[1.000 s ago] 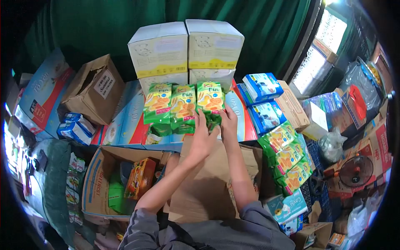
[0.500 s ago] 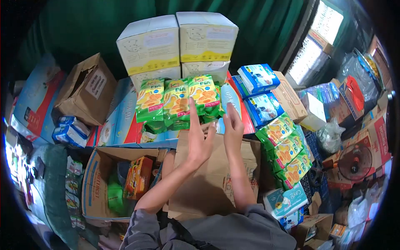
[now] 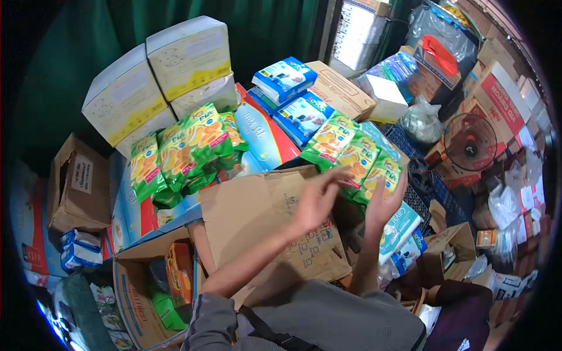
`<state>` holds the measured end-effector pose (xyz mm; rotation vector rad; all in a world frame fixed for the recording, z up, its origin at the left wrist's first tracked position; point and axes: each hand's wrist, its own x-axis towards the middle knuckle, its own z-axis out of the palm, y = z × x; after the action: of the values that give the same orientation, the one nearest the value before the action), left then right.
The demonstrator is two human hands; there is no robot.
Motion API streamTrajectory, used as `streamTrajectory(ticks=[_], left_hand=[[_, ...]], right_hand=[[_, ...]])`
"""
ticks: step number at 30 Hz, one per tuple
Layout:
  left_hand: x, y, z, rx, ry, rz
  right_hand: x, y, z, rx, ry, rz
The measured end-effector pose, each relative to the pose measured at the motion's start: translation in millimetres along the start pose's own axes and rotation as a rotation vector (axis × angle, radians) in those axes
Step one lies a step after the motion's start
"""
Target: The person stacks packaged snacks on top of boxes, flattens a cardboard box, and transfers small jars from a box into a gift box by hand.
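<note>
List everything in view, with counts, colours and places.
Draped fabric curtain: one, green, back
Square cardboard boxes: four visible, white-and-yellow, stacked back left
Flat plastic packets: several overlapping, green-and-yellow, centre-left and under the hands
Rectangular wrapped packs: at least two, blue-and-white, back centre
Cardboard flaps: uncounted, brown, centre
Open cardboard box: one, brown, lower left, orange box inside
Round fan: one, dark, right
Other goods: uncounted, mixed, around edges
Another person's sleeve: one, dark, lower right
Left hand: one, bare, at right-side packets
Right hand: one, bare, beside it

Bags [image 3: 175, 158] lie before the stacked boxes [image 3: 190, 55], packs [image 3: 285, 79] to their right; front left, a packet [image 3: 179, 269] sits in a carton [image 3: 130, 298]
</note>
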<state>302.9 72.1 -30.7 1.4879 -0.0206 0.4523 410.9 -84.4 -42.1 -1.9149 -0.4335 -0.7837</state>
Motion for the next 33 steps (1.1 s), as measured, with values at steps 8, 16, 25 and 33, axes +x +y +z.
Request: streamTrajectory(ticks=[8,16,25,33], left_hand=[[-1,-68,54,0.450,0.270,0.142],[15,-88,25,0.352,0.287,-0.132],[-34,-136,88,0.449,0.278,-0.203],[-54,-145,103,-0.239,0.199,-0.499]], right_hand=[[-52,124,-25,0.369,-0.027,0.489],[-48,116,-3,0.534,-0.086,0.651],[-62,92,-6,0.561,-0.021,0.618],[-125,43,-34,0.181,0.029,0.634]])
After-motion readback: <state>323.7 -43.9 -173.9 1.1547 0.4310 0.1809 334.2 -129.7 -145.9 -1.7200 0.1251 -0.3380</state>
